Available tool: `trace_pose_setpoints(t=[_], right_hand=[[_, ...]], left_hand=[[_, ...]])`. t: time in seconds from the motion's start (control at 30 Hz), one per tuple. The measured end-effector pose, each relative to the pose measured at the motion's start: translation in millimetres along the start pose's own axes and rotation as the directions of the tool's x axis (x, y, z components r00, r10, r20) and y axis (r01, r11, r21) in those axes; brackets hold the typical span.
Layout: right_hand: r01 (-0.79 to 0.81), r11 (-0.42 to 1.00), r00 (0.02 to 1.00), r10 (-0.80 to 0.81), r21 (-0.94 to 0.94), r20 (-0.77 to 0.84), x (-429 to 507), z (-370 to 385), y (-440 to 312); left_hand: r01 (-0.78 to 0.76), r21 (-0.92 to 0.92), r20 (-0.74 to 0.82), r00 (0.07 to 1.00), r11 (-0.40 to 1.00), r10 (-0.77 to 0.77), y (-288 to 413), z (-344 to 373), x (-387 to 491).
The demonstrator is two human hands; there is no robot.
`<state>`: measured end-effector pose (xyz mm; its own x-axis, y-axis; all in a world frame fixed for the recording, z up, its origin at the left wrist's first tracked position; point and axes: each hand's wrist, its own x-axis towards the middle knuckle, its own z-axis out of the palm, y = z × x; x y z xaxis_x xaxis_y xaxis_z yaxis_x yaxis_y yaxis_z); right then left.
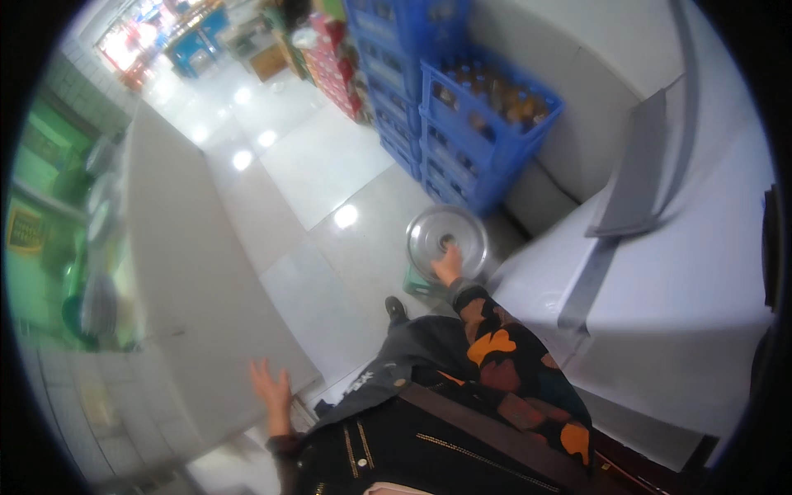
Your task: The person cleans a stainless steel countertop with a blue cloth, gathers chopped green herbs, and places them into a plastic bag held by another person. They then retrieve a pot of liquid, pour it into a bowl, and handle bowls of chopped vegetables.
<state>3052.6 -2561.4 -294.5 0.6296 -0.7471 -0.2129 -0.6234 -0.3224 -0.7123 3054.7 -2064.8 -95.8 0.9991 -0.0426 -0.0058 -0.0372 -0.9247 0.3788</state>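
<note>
My right hand reaches down to a round metal lid, its fingers closed around the knob at the lid's middle. The lid lies flat above a green plastic crate or stool, of which only one edge shows; whether a pot sits under the lid, I cannot tell. At the lower left my left hand is held out with its fingers spread and nothing in it, in front of a pale, flat panel or counter side.
Blue plastic crates of bottles are stacked just beyond the lid. A white chest-like appliance stands at the right. Dishes sit in a green-lit cabinet at the left. Red-and-white cartons and a tiled floor lie ahead.
</note>
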Motion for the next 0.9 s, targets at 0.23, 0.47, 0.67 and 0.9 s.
trace_pose_setpoints(t=[0.23, 0.47, 0.67, 0.9], right_hand=[[-0.167, 0.944, 0.978, 0.195, -0.285, 0.074, 61.4, 9.8, 0.7], [-0.068, 0.84, 0.998, 0.063, -0.539, -0.026, 86.4, 30.3, 22.5], [0.103, 0.95, 0.994, -0.11, -0.296, -0.007, 86.1, -15.7, -27.6], [0.321, 0.94, 0.915, -0.339, -0.114, -0.221, 93.6, -167.5, -216.5]], left_hand=[[-0.058, 0.098, 0.161, 0.986, 0.993, 0.041, 41.0, 14.4, 123.7], [-0.273, 0.145, 0.255, 0.939, 0.951, 0.23, 85.9, 51.8, 239.3], [-0.48, 0.09, 0.418, 0.813, 0.873, 0.404, 155.3, 101.3, 333.4], [-0.675, -0.11, 0.543, 0.574, 0.729, 0.613, 244.8, 168.3, 435.4]])
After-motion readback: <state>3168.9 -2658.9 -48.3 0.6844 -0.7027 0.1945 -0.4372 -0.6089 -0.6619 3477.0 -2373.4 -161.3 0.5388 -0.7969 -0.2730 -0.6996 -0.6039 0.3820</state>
